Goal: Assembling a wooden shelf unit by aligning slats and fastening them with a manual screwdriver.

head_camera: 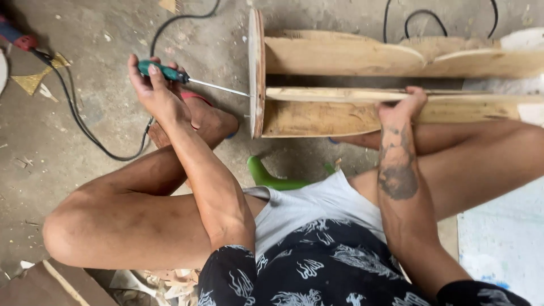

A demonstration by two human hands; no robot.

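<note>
screwdriver (170, 73) in left hand (152, 90) — right hand (399, 110) grips wooden frame (340, 85)

Down on the grey concrete floor (215, 51), dusty and scuffed, a black cable (85, 127) loops out to the side of the left-hand fingers (148, 71) and curls under them. Beyond those fingers, at the far corner, lie a red tool handle (17, 37) and yellowish triangular offcuts (31, 82). The wooden assembly (340, 85) rests on the floor under the right-hand fingers (411, 99), with a pale sheet (504, 238) on the near side of them.
</note>
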